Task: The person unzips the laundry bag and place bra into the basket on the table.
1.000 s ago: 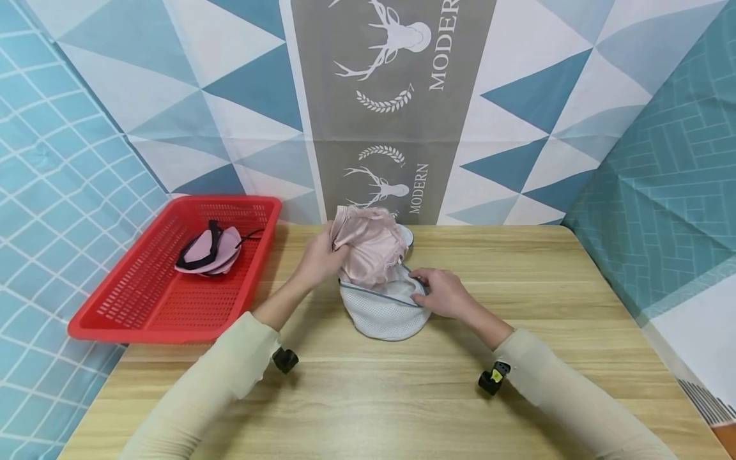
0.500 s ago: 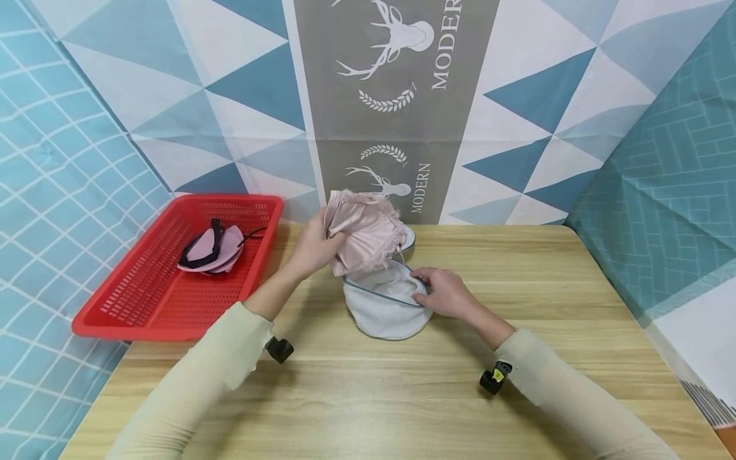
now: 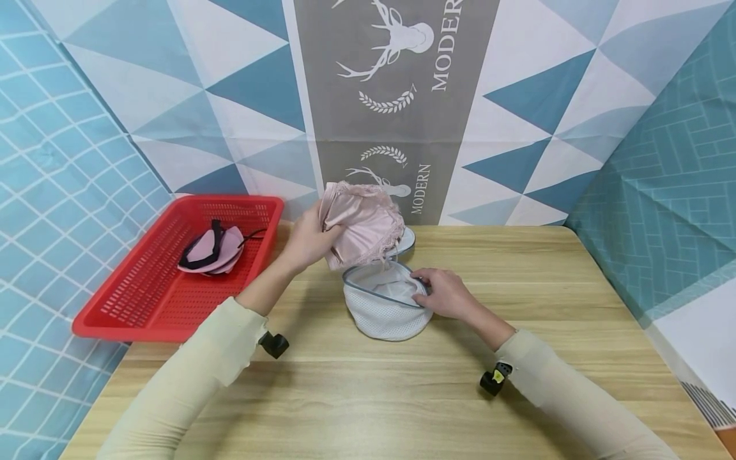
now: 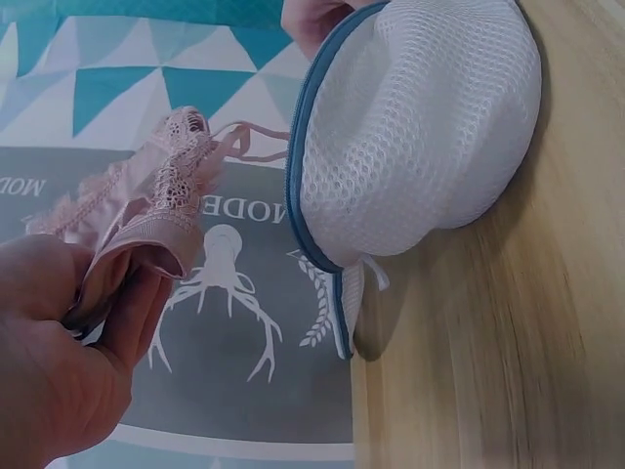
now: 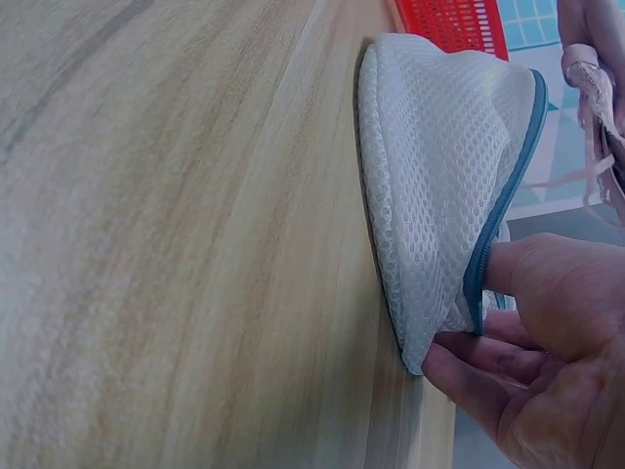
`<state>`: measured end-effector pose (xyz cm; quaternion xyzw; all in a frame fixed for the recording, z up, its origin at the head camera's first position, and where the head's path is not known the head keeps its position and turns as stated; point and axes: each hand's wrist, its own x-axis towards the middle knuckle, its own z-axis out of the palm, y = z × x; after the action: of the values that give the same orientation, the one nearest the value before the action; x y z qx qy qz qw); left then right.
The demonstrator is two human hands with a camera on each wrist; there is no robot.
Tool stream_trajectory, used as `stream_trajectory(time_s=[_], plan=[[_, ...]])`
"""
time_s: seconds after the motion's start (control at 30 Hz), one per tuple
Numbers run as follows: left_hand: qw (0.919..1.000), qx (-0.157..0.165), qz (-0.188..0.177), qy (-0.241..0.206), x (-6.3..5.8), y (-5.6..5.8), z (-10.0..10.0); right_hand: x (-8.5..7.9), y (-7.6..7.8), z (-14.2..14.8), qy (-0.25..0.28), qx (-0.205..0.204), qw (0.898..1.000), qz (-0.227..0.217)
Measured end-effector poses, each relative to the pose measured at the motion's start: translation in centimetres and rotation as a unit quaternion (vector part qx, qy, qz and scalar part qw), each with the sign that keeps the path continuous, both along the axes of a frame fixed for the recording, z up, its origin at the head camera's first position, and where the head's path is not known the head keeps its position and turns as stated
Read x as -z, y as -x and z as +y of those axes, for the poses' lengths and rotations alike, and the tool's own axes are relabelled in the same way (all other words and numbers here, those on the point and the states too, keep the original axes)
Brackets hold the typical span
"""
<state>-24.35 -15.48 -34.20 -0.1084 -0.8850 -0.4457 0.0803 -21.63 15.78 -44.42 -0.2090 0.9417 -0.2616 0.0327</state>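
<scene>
My left hand (image 3: 310, 241) grips a pale pink satin undergarment (image 3: 365, 223) by its edge, holding it up behind and above a white mesh laundry bag (image 3: 386, 319). In the left wrist view, the pink undergarment (image 4: 176, 195) shows lace trim and a thin strap trailing toward the bag's opening. The bag stands on the table, unzipped, with a blue-grey zip round its mouth and its flap (image 3: 405, 241) folded back behind. At the bag's right side, my right hand (image 3: 445, 292) pinches the rim, thumb over the zip edge and fingers against the mesh (image 5: 439, 176).
A red perforated basket (image 3: 167, 335) stands to the left, overlapping the table's edge. Inside it lies a pink item with black straps (image 3: 214, 250). The wooden table (image 3: 374, 396) ends at a patterned wall (image 3: 517, 128) behind the bag.
My left hand has lifted the pink undergarment up and left, out of the mesh bag's mouth, uncovering the opening. The right hand keeps its hold on the rim.
</scene>
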Motion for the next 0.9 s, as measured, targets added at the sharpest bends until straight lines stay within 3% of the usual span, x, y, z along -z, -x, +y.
stream_trajectory(time_s=[0.17,0.3,0.4,0.5,0.67,0.9], plan=[[0.9994,0.018,-0.015,-0.024,0.0,-0.1,-0.5,1.6,0.8,0.5,0.006,-0.012,1.000,0.026],[0.9994,0.015,-0.020,-0.026,-0.2,0.0,-1.2,1.4,0.7,0.6,0.003,-0.011,1.000,0.021],[0.9999,-0.001,-0.011,-0.012,-0.5,0.0,-1.9,-0.1,0.1,0.2,0.005,-0.004,1.000,-0.006],[0.9998,-0.017,-0.007,0.001,-0.7,0.1,-2.4,-0.4,-0.1,0.1,0.002,-0.005,1.000,-0.008],[0.9993,-0.031,-0.016,0.012,-1.0,0.2,-3.4,0.0,0.0,0.3,0.002,-0.013,1.000,0.010],[0.9984,-0.044,-0.033,0.012,-1.5,0.0,-4.9,-0.4,-0.3,-0.1,0.000,0.001,1.000,-0.008]])
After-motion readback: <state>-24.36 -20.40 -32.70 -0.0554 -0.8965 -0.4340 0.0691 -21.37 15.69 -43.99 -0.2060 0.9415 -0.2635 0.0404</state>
